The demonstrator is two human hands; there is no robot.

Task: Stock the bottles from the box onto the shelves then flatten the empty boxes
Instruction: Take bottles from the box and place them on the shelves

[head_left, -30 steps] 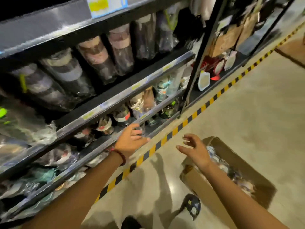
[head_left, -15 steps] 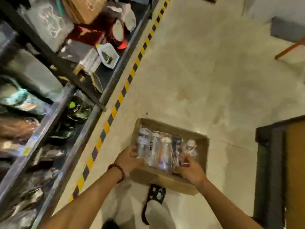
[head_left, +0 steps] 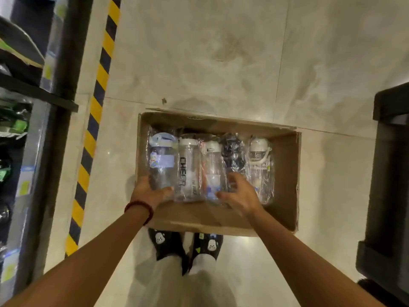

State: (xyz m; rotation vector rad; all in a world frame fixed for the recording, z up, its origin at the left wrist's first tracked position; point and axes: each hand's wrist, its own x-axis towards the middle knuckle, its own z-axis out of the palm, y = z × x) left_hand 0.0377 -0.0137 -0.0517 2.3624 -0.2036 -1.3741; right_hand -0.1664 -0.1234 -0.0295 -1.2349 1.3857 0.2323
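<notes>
An open cardboard box sits on the floor in front of my feet. Inside it, several plastic-wrapped bottles lie side by side. From the left they are a blue-lidded bottle, a clear bottle with black lettering, a white-capped bottle, a dark bottle and a white bottle. My left hand grips the bottom end of the blue-lidded bottle, thumb across its base. My right hand rests with spread fingers on the bottom of the dark bottle.
The dark metal shelf unit with packaged goods runs along the left, behind a yellow and black floor stripe. A dark cabinet stands at the right. My two dark shoes are just behind the box.
My view swung from the shelf down to the box. Both hands left the shelf and came down onto the bottles: the left took hold of the blue-lidded one, the right settled near the dark one.
</notes>
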